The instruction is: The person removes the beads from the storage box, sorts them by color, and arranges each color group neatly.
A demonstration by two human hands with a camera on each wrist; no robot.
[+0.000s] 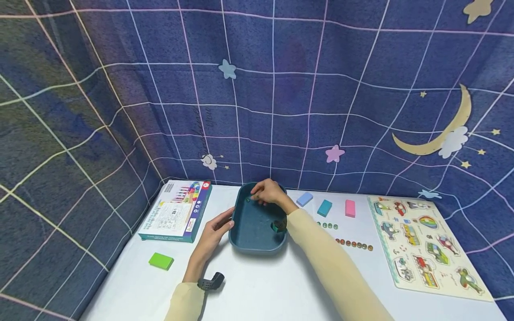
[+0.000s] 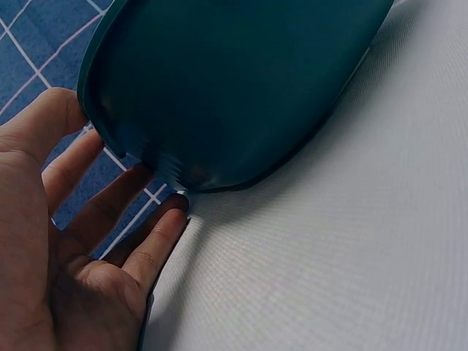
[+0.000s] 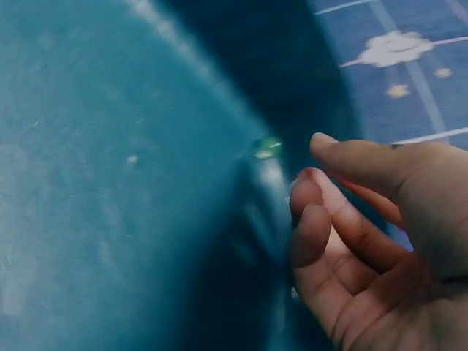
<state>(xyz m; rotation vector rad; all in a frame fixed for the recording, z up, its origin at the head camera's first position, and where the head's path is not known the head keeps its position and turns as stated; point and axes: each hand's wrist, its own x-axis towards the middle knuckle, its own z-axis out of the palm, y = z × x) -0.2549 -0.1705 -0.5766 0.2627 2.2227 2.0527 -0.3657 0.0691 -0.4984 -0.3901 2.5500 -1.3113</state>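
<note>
My right hand (image 1: 270,191) is inside the dark teal basin (image 1: 257,249), over its far left part. In the right wrist view its fingers (image 3: 311,238) are loosely bent, with a gap between thumb and fingertips and nothing held. A small shiny green piece (image 3: 268,148) lies on the basin floor by the wall, just off these fingertips. My left hand (image 1: 214,229) is at the basin's left side. In the left wrist view the thumb reaches the rim and the fairly straight fingers (image 2: 153,245) rest against the outer wall.
Left of the basin are a boxed set (image 1: 176,211) and a green block (image 1: 161,261). To the right are blue (image 1: 304,199), teal (image 1: 324,207) and pink (image 1: 350,208) blocks, rows of small green pieces (image 1: 330,225) and red pieces (image 1: 354,244), and a picture puzzle board (image 1: 425,249).
</note>
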